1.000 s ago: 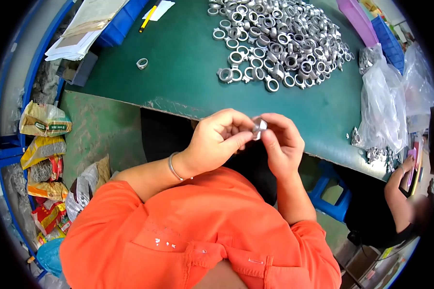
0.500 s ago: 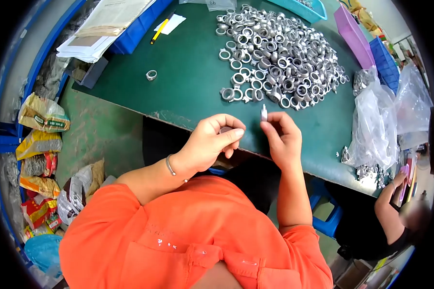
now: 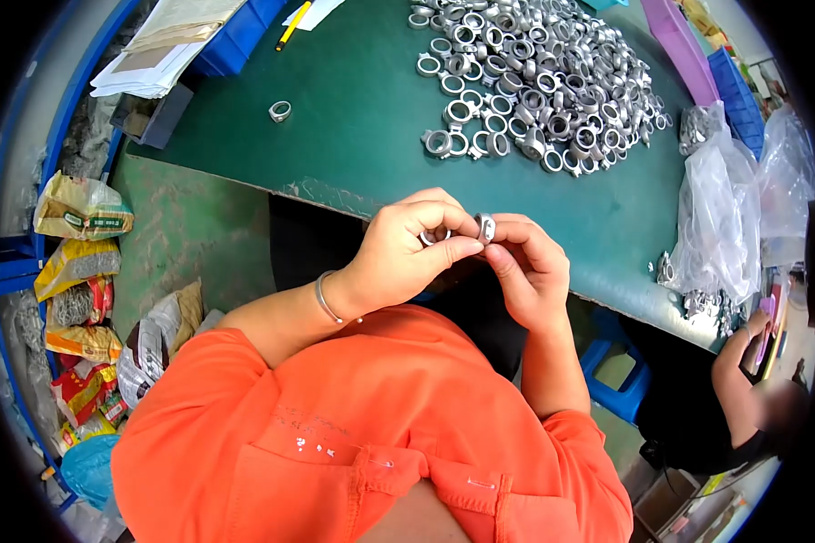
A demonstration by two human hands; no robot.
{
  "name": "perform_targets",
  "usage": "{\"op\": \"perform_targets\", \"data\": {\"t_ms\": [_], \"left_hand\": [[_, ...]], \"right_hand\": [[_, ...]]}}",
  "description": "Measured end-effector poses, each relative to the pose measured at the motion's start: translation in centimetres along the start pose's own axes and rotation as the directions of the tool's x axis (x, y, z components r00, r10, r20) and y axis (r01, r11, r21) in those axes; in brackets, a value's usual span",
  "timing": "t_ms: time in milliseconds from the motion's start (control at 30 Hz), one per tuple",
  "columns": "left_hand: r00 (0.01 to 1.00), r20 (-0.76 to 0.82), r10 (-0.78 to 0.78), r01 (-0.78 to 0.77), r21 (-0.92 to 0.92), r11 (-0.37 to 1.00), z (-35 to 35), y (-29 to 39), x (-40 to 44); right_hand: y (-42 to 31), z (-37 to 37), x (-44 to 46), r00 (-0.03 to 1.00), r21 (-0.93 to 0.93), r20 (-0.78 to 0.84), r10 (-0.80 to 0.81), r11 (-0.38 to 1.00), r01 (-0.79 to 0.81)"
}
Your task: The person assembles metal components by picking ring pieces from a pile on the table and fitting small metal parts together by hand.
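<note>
My left hand (image 3: 403, 240) is closed, with one metal ring (image 3: 436, 236) partly hidden in its curled fingers. A second metal ring, a clamp-like one with a small lug (image 3: 486, 228), is pinched at the fingertips of my right hand (image 3: 532, 267). The left thumb and forefinger meet that piece too, so the hands touch or nearly touch. Both hands are just off the near edge of the green table (image 3: 353, 118). Beyond them lies a large heap of similar metal rings (image 3: 552, 81). One single ring (image 3: 280, 111) lies apart on the left.
A blue bin (image 3: 235, 41) with papers and a yellow pen (image 3: 292, 24) are at the back left. Plastic bags (image 3: 715, 217) and small metal parts (image 3: 702, 308) lie at the right edge. A co-worker's arm (image 3: 738, 385) is at far right; a blue stool (image 3: 614, 376) stands below.
My hands have come together, and the ring in my right fingers has moved left to the left fingertips. The view has shifted, so the table items appear slightly higher.
</note>
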State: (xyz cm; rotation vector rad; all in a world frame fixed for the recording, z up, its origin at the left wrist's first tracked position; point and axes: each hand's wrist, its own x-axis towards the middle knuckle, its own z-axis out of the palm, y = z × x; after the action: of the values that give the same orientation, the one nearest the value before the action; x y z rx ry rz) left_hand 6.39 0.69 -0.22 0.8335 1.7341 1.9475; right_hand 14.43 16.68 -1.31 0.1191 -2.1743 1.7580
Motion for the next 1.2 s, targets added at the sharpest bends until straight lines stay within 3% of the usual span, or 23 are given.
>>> {"op": "perform_targets", "data": {"t_ms": [33,100,133,200,333,367,433,467,500,533,567,600,633,700,767,833,867,933,967,1033,1133,1200], "left_hand": [[0.999,0.009,0.034,-0.035,0.069,0.997,0.0,0.1,0.0],[0.998,0.01,0.068,-0.069,0.094,0.993,-0.1,-0.2,-0.1],[0.994,0.012,0.104,-0.105,0.123,0.987,-0.1,-0.3,-0.1],[0.985,0.028,0.169,-0.171,0.162,0.972,-0.1,-0.6,0.0],[0.953,0.07,0.295,-0.304,0.232,0.924,-0.2,-0.8,0.2],[0.953,0.069,0.295,-0.303,0.231,0.924,-0.2,-0.8,0.1],[0.998,0.055,0.031,-0.039,0.157,0.987,-0.4,-0.5,-0.3],[0.998,0.053,0.033,-0.041,0.157,0.987,-0.2,-0.3,-0.3],[0.975,0.05,-0.218,0.224,-0.22,0.949,0.1,-0.1,-0.2],[0.889,0.14,-0.435,0.435,-0.554,0.71,0.2,0.0,-0.1],[0.854,0.233,-0.465,0.502,-0.603,0.62,-0.3,-0.2,0.0],[0.828,0.252,-0.501,0.536,-0.62,0.573,-0.3,-0.1,0.1],[0.799,0.273,-0.535,0.567,-0.636,0.524,-0.3,-0.1,0.2],[0.808,0.29,-0.513,0.567,-0.616,0.546,-0.7,-0.9,0.0],[0.813,0.313,-0.49,0.571,-0.593,0.568,-0.7,-0.9,0.0],[0.85,0.17,-0.499,0.513,-0.486,0.708,-0.3,-0.2,0.1],[0.853,0.166,-0.495,0.507,-0.486,0.712,-0.4,-0.2,0.2],[0.874,0.099,-0.476,0.464,-0.461,0.756,-0.6,-0.3,0.1],[0.878,0.093,-0.47,0.457,-0.458,0.762,-0.7,-0.3,0.1],[0.874,0.059,-0.482,0.456,-0.443,0.772,-0.8,-0.1,0.3],[0.889,0.083,-0.451,0.441,-0.424,0.791,-1.0,0.5,0.7],[0.908,0.105,-0.406,0.413,-0.391,0.823,-0.9,0.5,0.6]], "right_hand": [[0.0,0.0,-0.1,1.0,-0.001,0.0,0.003,1.0,-0.003],[0.1,0.0,-0.3,0.988,0.276,0.008,0.151,0.95,-0.148],[0.0,0.1,-0.3,0.988,0.275,0.008,0.154,0.95,-0.15],[-0.6,0.1,-0.3,0.951,0.479,-0.02,0.309,0.838,-0.262],[-0.1,0.4,-0.2,0.977,0.585,-0.04,0.207,0.798,-0.145],[-0.2,0.5,-0.2,0.977,0.584,-0.039,0.208,0.798,-0.146],[-0.4,0.9,-0.1,0.99,0.598,-0.111,0.088,0.802,-0.005],[0.0,0.7,-0.2,0.996,0.512,-0.087,0.017,0.859,0.03],[-0.5,0.8,-0.1,0.992,0.372,-0.123,-0.032,0.925,0.076],[-0.4,0.2,0.4,0.99,0.268,-0.03,-0.139,0.953,0.142],[-0.4,-0.3,1.0,0.969,0.168,0.074,-0.234,0.961,0.219],[-1.2,-0.2,1.6,0.975,0.098,0.047,-0.219,0.972,0.214],[-1.1,-0.8,2.4,0.966,-0.089,0.079,-0.246,0.964,0.252],[-0.5,-0.7,4.0,0.981,-0.501,-0.046,-0.189,0.854,0.141],[1.4,-0.7,5.7,0.967,-0.707,-0.096,-0.236,0.7,0.101],[2.0,-0.7,6.2,0.973,-0.771,-0.082,-0.216,0.632,0.076],[2.1,-0.8,6.2,0.972,-0.771,-0.079,-0.222,0.632,0.082],[1.8,-0.8,5.2,0.983,-0.623,-0.054,-0.177,0.775,0.106],[1.5,-0.6,4.8,0.985,-0.461,-0.068,-0.161,0.88,0.113],[0.8,-0.4,3.1,0.996,-0.209,-0.084,0.035,0.976,-0.052],[0.4,-0.1,2.2,0.976,-0.248,0.015,-0.218,0.945,0.215],[0.3,0.3,1.8,0.965,-0.239,0.035,-0.262,0.935,0.262]]}}
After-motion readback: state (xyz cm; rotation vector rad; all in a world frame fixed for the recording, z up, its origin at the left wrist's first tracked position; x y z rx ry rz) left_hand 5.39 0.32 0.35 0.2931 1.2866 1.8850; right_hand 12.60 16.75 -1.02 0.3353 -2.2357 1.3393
